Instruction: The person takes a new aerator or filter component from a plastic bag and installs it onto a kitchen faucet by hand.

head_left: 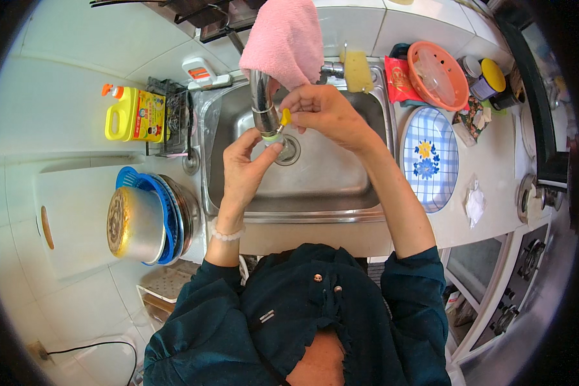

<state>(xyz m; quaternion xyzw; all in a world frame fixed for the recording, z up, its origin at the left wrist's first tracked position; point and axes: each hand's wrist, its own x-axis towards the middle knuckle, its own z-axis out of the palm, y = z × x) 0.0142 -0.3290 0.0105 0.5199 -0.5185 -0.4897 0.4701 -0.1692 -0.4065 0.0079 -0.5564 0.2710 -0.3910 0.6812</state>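
A chrome tap [264, 103] reaches down over the stainless steel sink [328, 193]. At its lower end sits a pale greenish-white fitting [274, 139]. My left hand [243, 164] is closed on that fitting, thumb on the near side and index finger at the left. A small yellow wing-shaped handle [285, 117] stands out at the tap's right side, just above the fitting. My right hand [321, 116] pinches this handle between thumb and index finger, the other fingers curled. A pink towel [286, 42] drapes over the tap's top. The drain [291, 151] lies beneath.
Left of the sink are a yellow bottle [134, 116] in a black wire rack and stacked pots [135, 224] with blue baskets. On the right stand a checked oval tray [431, 183], an orange basket [453, 83] and jars [489, 78]. A yellow sponge [357, 72] hangs behind.
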